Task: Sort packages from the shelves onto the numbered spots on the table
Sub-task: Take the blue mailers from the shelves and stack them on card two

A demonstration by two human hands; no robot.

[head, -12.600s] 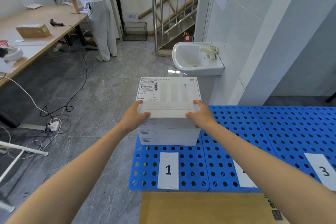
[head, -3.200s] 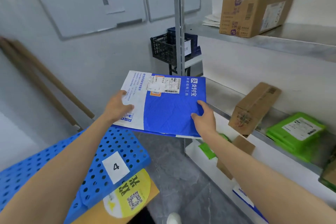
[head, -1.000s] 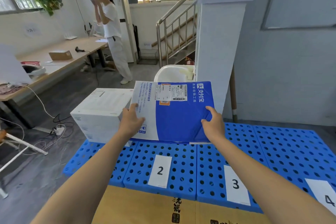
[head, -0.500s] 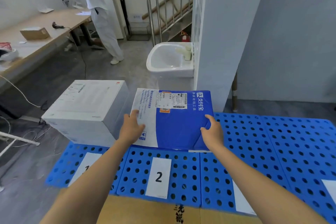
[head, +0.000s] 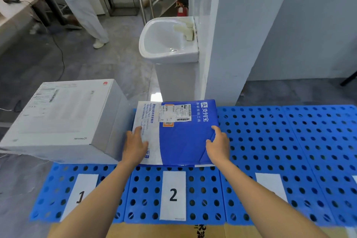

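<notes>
A flat blue and white mailer bag (head: 179, 137) with a shipping label lies low over the blue perforated table (head: 289, 141), behind the label 2 (head: 173, 195). My left hand (head: 135, 145) grips its white left edge. My right hand (head: 218, 146) grips its blue right edge. A large white box (head: 63, 118) stands to the left, behind the label 1 (head: 82, 195). A third white label (head: 270, 185) is partly hidden by my right forearm.
A white sink (head: 168, 42) on a pedestal stands beyond the table beside a white pillar (head: 231, 31). A person in white (head: 81, 4) stands at a wooden desk (head: 17, 7) far left. Brown cardboard (head: 173, 231) lines the table's near edge.
Both hands have lowered the mailer bag toward the table behind label 2, next to the white box. My view has tilted further down.
</notes>
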